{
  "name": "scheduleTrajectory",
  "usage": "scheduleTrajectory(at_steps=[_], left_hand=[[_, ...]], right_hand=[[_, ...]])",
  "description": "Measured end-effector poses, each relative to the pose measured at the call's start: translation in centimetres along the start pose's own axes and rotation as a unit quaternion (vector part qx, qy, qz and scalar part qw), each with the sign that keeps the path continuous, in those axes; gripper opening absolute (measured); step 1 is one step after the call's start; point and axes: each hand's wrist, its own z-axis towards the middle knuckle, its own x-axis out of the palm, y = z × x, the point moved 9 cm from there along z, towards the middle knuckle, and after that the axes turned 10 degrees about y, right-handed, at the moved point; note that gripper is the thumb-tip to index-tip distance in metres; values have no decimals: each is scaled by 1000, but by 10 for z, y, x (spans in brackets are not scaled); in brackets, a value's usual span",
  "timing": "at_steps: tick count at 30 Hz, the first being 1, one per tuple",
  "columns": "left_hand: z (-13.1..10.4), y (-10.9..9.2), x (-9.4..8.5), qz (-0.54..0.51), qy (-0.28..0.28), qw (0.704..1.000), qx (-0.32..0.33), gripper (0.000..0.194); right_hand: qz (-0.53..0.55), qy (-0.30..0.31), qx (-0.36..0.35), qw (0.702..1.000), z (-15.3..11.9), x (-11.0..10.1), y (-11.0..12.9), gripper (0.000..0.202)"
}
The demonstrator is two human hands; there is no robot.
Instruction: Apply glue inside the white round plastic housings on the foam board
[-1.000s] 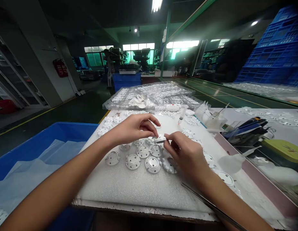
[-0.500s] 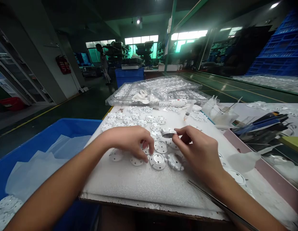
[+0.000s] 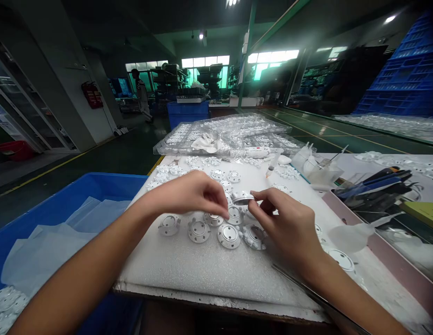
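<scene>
Between thumb and fingers my right hand [image 3: 286, 218] pinches a round white part [image 3: 243, 198] by its right edge, tilted above the foam-covered table [image 3: 188, 272]. To its left, my left hand [image 3: 199, 195] hangs over the parts with fingertips pressed together. Whatever those fingertips hold, if anything, is too small to make out. Several similar white discs lie below and around the hands, among them one [image 3: 229, 236] near the front and another [image 3: 199, 230] beside it.
A blue bin [image 3: 80, 186] with translucent sheets stands at the left. Bagged trays [image 3: 181, 137] lie at the back. At the right are a pink-edged tray [image 3: 387, 253], tools [image 3: 373, 184] and a squeeze bottle [image 3: 352, 235]. A person [image 3: 141, 95] walks in the background.
My left hand has risen slightly and shifted right, its fingers drawn together. The part in my right hand has moved a little lower and left. The background person has moved left.
</scene>
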Motion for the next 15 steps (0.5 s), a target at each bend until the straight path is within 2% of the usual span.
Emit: scheduleTrajectory(at_steps=[3, 5, 9, 15], left_hand=[[-4, 2, -30, -90, -145, 984, 44, 23], [-2, 7, -31, -107, -187, 976, 44, 23], [11, 10, -14, -114, -166, 979, 42, 23], [16, 7, -6, -133, -167, 975, 57, 23]], right_hand=[[2, -1, -22, 1000, -1, 0, 7, 2], [0, -4, -36, 999, -2, 0, 10, 2], [0, -11, -59, 998, -3, 1, 15, 2], [-1, -3, -64, 998, -2, 0, 18, 5]])
